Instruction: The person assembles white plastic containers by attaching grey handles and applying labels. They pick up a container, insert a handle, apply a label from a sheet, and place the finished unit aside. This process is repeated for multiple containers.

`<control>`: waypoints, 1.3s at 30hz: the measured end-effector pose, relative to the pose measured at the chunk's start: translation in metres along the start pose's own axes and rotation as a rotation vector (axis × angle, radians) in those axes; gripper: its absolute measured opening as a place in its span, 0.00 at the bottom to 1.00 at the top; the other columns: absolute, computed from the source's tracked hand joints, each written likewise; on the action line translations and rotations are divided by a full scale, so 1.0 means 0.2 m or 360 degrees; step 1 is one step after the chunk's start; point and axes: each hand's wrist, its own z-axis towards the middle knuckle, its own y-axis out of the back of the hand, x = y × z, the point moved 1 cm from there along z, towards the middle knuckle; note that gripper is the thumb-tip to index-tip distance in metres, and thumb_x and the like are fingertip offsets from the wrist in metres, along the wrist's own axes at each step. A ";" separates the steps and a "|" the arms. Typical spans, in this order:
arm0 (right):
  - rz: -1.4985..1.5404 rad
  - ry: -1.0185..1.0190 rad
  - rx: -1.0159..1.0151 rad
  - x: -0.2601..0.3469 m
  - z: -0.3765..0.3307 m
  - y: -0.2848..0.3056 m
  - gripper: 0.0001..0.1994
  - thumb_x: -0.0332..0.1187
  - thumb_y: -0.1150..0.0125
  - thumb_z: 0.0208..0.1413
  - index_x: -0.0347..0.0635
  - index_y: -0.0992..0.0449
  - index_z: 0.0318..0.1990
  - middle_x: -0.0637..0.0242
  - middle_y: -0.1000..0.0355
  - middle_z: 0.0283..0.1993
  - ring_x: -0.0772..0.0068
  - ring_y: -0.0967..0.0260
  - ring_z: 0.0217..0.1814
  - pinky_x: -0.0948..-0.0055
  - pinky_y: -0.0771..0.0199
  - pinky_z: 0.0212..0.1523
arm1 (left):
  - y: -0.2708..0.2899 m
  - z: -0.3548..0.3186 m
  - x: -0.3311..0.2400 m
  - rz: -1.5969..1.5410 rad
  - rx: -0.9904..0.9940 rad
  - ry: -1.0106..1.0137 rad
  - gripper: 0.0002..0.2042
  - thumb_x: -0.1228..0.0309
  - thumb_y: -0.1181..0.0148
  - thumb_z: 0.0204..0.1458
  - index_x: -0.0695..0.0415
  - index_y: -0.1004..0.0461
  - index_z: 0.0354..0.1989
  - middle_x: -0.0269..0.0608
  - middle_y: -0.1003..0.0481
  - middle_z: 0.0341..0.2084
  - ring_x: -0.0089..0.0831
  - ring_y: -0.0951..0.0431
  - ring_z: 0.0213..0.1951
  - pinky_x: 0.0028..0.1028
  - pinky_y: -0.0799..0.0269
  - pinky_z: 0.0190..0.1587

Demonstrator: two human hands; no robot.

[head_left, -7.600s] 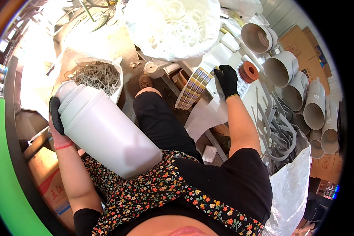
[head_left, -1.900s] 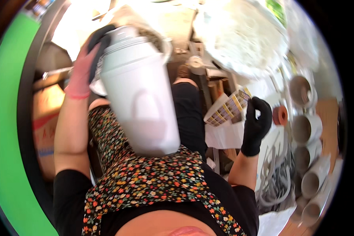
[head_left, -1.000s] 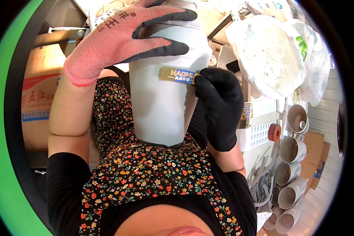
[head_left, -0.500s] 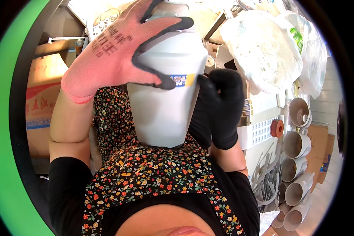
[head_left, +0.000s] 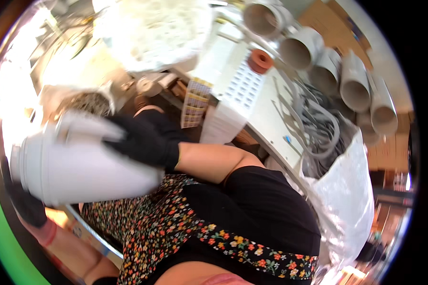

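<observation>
A light grey plastic vessel [head_left: 90, 166] with a tapered body and a stepped, narrower end lies tilted on its side across my lap, its narrow end to the left. My left hand [head_left: 28, 204], in a pink glove with a dark palm, grips that narrow end; its fingers are partly hidden behind the vessel. In a black glove, my right hand [head_left: 145, 140] presses on the upper side of the body, fingers curled over it and blurred by motion. The label seen on the vessel earlier does not show now.
A white table [head_left: 271, 114] stands to the right. It bears a white label strip [head_left: 245, 88], a red-brown tape roll [head_left: 260, 61] and grey plastic handles [head_left: 321, 128]. Several grey cylinders [head_left: 299, 50] line its far side. A bag of white rings [head_left: 159, 35] sits beyond my hands.
My body and view have turned to the right. The vessel has tipped from upright onto its side, leftward. My left hand went to its narrow end; my right hand came onto its body.
</observation>
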 end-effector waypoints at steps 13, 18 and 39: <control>-0.0532 -0.0556 -0.0608 -0.24 -0.16 1.22 0.14 0.28 0.45 0.61 0.36 0.28 0.53 0.66 0.27 0.47 0.76 0.30 0.50 0.76 0.31 0.53 | -0.34 -0.15 0.03 0.0692 -0.0296 -0.0356 0.32 0.66 0.49 0.54 0.63 0.46 0.68 0.51 0.41 0.64 0.42 0.38 0.62 0.38 0.43 0.63; 0.1045 -0.0457 -0.1600 -0.14 -0.59 1.83 0.15 0.37 0.39 0.58 0.44 0.28 0.50 0.60 0.27 0.45 0.67 0.30 0.48 0.67 0.27 0.48 | -0.37 -0.17 0.08 0.0328 -0.0359 0.0034 0.32 0.72 0.48 0.52 0.63 0.47 0.68 0.51 0.40 0.63 0.41 0.38 0.63 0.37 0.45 0.65; -0.1339 -0.0120 0.0924 0.03 0.06 1.08 0.17 0.29 0.38 0.50 0.45 0.24 0.50 0.53 0.24 0.33 0.52 0.26 0.35 0.63 0.26 0.36 | -0.50 -0.39 0.02 0.0412 0.0142 -0.0009 0.44 0.67 0.21 0.28 0.66 0.37 0.57 0.48 0.28 0.49 0.37 0.26 0.51 0.33 0.33 0.55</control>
